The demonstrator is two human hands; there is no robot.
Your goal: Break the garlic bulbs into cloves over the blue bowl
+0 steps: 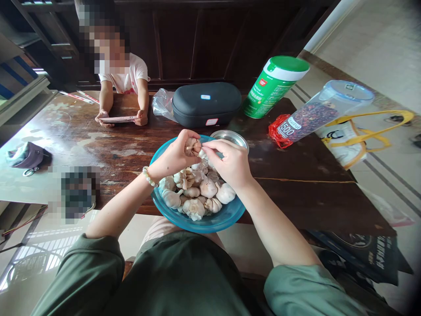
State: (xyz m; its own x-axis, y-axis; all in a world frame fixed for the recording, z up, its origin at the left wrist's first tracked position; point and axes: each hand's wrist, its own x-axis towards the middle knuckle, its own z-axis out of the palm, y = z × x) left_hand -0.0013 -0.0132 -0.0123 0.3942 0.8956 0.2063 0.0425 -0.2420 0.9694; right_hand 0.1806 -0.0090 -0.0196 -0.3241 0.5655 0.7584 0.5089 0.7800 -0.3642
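Dark wooden table (296, 193), teal bowl (210, 226) of garlic (208, 188), pale floor (378, 52)

My left hand (176, 154) is up at centre, fingers curled over, palm turned in. My right hand (229, 163) sits just beside it, knuckles up, fingers reaching across, thumb and index pinched in close to the left fingertips. Both hands nearly touching, wrists bent. Left forearm (121, 206) and right forearm (272, 224) bare, angling in from the bottom corners. Beaded bracelet (149, 176) on left wrist. Green sleeves (87, 274) pushed back near the elbows.
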